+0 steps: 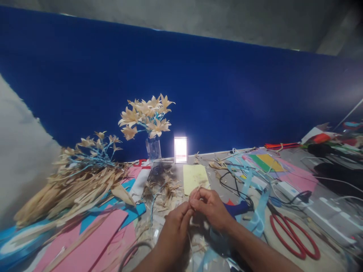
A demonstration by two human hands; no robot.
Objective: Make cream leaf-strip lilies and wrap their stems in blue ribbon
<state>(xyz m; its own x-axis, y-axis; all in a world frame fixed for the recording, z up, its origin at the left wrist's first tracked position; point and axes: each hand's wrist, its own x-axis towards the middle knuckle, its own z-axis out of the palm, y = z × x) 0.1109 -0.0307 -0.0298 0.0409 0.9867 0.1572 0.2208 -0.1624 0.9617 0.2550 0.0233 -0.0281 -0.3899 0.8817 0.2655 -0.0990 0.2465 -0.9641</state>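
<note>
Just before the yellow card, I have the left hand and right hand curled closed, apparently pinching 1 pale sliver between them, presumably to steady it, while the vase props flowers upright.

"What colour are the flowers?"
"Cream, on light-blue stems, above the clear vase."
"And left of the vase?"
"Tan husks, plain pink paper, a bright blue tape roll."
"Right of it?"
"A pale yellow card with brownish smudges, a green-and-yellow sheet, red scissor handles."
"Behind it?"
"A backdrop, plain deep blue."
</note>
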